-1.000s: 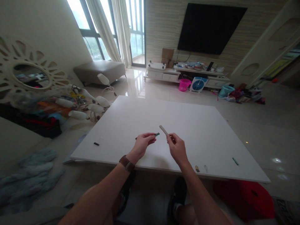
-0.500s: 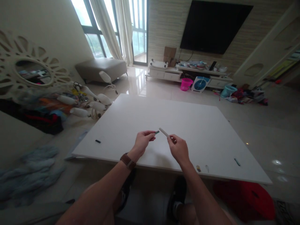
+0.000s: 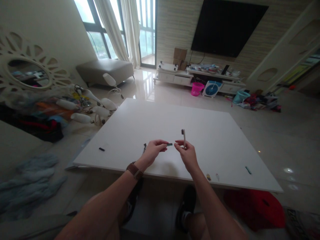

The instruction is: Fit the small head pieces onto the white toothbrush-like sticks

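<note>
- Right hand [image 3: 187, 155]: half curled about one toothbrush [image 3: 184, 138], which stands nearly upright above the fingers, its dark bristles facing left; thumb and forefinger reach toward the left hand, their tips slightly apart.
- Left hand [image 3: 155, 150]: drawn into a pinch, with one short green strip [image 3: 169, 144] between thumb and fingers; its free end points toward the right fingertips, apparently without contact.
- Change: half a second ago the toothbrush slants toward the strip, smooth back showing; now it is swung up and clear of it. The bristles are evidently not working on the strip at this instant — the right fingertips, rather than the brush head, are nearest to it.
- Left wrist: one brown watch [image 3: 134, 170].
- White table [image 3: 200, 130], beneath both hands: one black strip [image 3: 101, 149] to the left, one second green strip [image 3: 248, 170] near the right edge — three strips in all, counting the one held.
- Near edge, beyond the right forearm: one yellow-and-dark piece [image 3: 208, 177] and one clear piece [image 3: 217, 177], side by side. One small dark object [image 3: 144, 146] beside the left hand is too indistinct to identify.
- Background: one television [image 3: 228, 28], one fan [image 3: 211, 89] and two baskets, pink [image 3: 197, 89] and teal [image 3: 241, 96].
</note>
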`<state>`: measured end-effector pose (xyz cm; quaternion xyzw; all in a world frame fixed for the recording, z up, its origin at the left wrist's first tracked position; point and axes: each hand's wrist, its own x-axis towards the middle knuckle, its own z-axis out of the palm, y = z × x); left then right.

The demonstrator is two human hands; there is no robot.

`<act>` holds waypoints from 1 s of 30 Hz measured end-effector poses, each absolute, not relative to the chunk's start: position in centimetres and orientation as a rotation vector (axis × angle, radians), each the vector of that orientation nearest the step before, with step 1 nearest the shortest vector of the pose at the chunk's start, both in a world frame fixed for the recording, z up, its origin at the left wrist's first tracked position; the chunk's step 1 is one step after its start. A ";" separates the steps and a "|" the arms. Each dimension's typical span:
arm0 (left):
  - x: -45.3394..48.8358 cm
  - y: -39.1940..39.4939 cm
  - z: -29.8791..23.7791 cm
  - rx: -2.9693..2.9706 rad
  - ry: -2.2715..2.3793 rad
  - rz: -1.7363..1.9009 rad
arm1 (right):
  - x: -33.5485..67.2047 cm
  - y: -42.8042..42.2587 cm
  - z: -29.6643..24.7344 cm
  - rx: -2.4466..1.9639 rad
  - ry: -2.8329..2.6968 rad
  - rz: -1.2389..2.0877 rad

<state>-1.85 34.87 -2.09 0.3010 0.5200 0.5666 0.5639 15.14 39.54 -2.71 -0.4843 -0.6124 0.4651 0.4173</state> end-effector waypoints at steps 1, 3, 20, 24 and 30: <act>-1.8 34.8 -2.1 0.723 1.211 1.322 | 14.8 39.4 -2.8 -1.189 -1.524 1.199; -1.8 34.8 -2.0 0.739 1.190 1.310 | 14.3 39.1 -3.0 -1.170 -1.503 1.236; -1.5 35.3 -2.5 0.579 1.077 1.408 | 13.5 38.7 -2.8 -1.141 -1.418 1.329; -1.8 35.3 -2.2 0.523 1.075 1.442 | 14.5 38.7 -2.0 -1.238 -1.554 1.175; -1.7 35.1 -1.9 0.542 1.060 1.439 | 15.3 38.4 -1.5 -1.334 -1.883 0.898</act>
